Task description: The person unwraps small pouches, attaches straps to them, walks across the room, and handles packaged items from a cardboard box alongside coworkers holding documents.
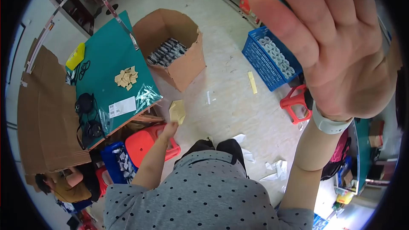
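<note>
My left hand (pixel 169 130) is low beside the red stool (pixel 142 145), with its fingers closed on the lower edge of a flat tan paper piece (pixel 177 110). My right hand (pixel 336 47) is raised very close to the camera. Its palm shows, the fingers are stretched out, and nothing is in it; the fingertips run past the top edge. A pale watch (pixel 332 124) is on that wrist. On the green table (pixel 104 44) to the left lies a pile of small tan pieces (pixel 126 78), near a white labelled sheet (pixel 122 107) and clear plastic bags (pixel 148 97).
A big open cardboard box (pixel 187 70) holds dark wrapped items. Beyond my right hand stands a blue crate (pixel 262 66) of white rings, with another red stool (pixel 294 104) below. Paper scraps (pixel 279 170) litter the floor. Another person (pixel 70 183) sits at lower left.
</note>
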Motion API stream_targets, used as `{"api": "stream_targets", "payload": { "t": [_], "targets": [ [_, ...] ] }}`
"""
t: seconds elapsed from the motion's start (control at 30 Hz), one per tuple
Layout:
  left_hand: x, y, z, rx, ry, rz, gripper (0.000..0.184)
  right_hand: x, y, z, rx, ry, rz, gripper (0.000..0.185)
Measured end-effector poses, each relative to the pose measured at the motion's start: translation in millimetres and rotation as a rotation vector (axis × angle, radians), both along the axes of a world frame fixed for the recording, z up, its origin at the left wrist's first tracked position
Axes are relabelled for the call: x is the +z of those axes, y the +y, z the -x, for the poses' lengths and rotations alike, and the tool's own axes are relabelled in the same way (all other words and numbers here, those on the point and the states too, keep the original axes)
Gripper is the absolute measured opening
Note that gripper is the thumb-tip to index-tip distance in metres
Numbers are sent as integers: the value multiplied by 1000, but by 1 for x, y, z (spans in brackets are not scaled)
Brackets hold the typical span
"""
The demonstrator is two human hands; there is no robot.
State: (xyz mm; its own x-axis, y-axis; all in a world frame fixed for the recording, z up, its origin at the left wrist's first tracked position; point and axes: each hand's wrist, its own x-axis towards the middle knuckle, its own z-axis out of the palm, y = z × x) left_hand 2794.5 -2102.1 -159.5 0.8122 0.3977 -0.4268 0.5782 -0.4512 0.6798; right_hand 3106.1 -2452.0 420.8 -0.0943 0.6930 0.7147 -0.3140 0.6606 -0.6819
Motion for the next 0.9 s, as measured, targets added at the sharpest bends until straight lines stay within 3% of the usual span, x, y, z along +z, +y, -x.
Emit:
{"api": "stream_targets", "payload": {
  "t": [0.03,0.2,0.3,0.37,0.4,0.43,0.6,0.67,0.7,0.77,0.83,0.9],
  "targets": [
    [47,-3,-55,67,-101,62,33,-4,10,-24,13,10,3,82],
    [74,9,-211,176,-278,172,33,-26,54,-162,96,53,18,81],
    [32,9,-228,151,-194,-20,34,-28,84,-241,168,64,27,81],
    [-7,-9,-203,258,-21,-118,31,-29,103,-306,220,78,24,81],
    [7,-17,-198,75,296,-203,29,-31,113,-330,247,85,22,81],
    [-13,-13,-203,102,308,-199,29,-33,117,-360,274,95,23,81],
    [-119,-80,-93,-414,394,-189,19,-41,207,-470,429,130,71,81],
    [-149,-101,-101,-624,410,-186,16,-46,244,-514,486,136,83,81],
    [-150,-109,-120,-342,448,-88,17,-49,263,-519,512,140,88,81],
    [-134,-124,-187,-241,471,18,23,-56,302,-565,549,154,94,81],
    [-121,-75,-264,-157,489,110,28,-60,333,-626,566,163,92,81],
    [-165,-36,-330,330,349,337,29,-56,370,-645,579,155,97,81]
  ]
}}
